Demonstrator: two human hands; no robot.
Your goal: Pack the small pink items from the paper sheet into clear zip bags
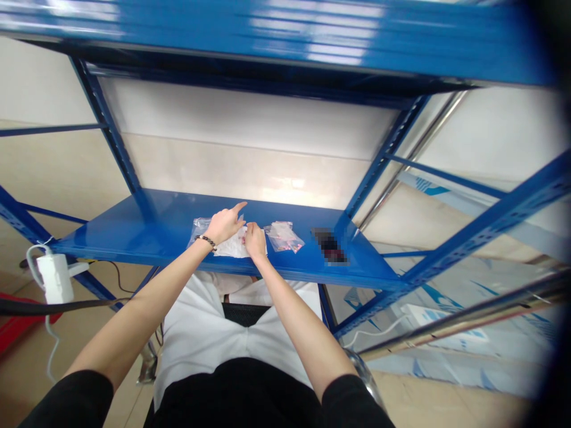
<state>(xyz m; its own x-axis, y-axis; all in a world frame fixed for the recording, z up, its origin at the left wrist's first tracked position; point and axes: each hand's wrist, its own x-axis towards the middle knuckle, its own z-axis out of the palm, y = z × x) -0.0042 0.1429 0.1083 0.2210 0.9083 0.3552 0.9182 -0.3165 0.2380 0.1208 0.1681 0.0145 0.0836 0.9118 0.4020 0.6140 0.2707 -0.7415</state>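
Observation:
My left hand (225,224) is over a white sheet (234,245), its index finger stretched out to the right. A bit of clear plastic, seemingly a small bag (241,218), shows between that finger and the thumb. Close beside it, my right hand (256,240) has its fingers bent together over the sheet's right part. Small pinkish-red pieces (243,236) show at its left side; what the fingertips hold is hidden. Under my left wrist lies a clear plastic bag (199,227). Right of my hands is another clear bag (285,236) with small pink pieces inside.
The blue shelf (173,208) carries everything, with blue uprights at its sides and another shelf (285,35) above. A blurred dark object (329,245) lies at the right. A white power strip (56,278) hangs at the left post. My lap is under the front edge.

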